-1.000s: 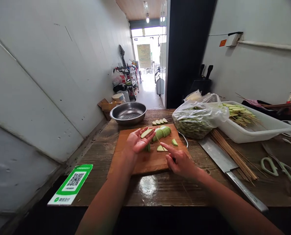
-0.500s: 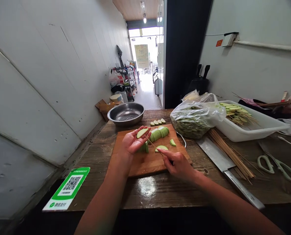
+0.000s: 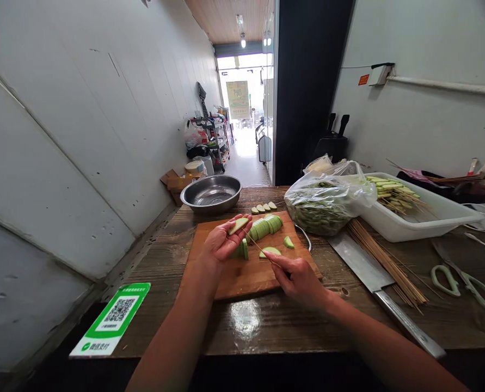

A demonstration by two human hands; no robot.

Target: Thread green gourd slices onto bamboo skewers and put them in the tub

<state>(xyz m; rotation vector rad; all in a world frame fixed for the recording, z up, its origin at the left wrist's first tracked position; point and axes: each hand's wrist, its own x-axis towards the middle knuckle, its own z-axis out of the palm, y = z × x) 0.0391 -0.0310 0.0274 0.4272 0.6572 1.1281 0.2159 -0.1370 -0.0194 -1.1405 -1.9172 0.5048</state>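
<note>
My left hand (image 3: 221, 239) is palm up above the cutting board (image 3: 226, 283), its fingers and thumb holding a half-round zucchini slice (image 3: 238, 225). My right hand (image 3: 294, 275) pinches a thin bamboo skewer (image 3: 255, 243), which slants up to the left. The skewer's tip is at the lower edge of that slice; I cannot tell whether it has gone in. Under and behind my hands, a row of cut zucchini (image 3: 265, 227) lies on the board. One flat slice (image 3: 270, 252) rests by my right fingertips, and a small end piece (image 3: 288, 242) sits farther right.
Behind the board are a metal basin (image 3: 212, 204) and several skewered slices (image 3: 264, 208). To the right are a plastic bag of greens (image 3: 324, 204), a white tray (image 3: 413, 228) of skewers, a cleaver (image 3: 360, 261), loose bamboo skewers (image 3: 385, 264) and scissors (image 3: 466, 280). A QR-code card (image 3: 114, 318) lies left.
The whole view has shifted slightly, with things a little lower now. My left fingers have curled more around the zucchini slice. The skewer stays in my right hand, pointed at the slice.
</note>
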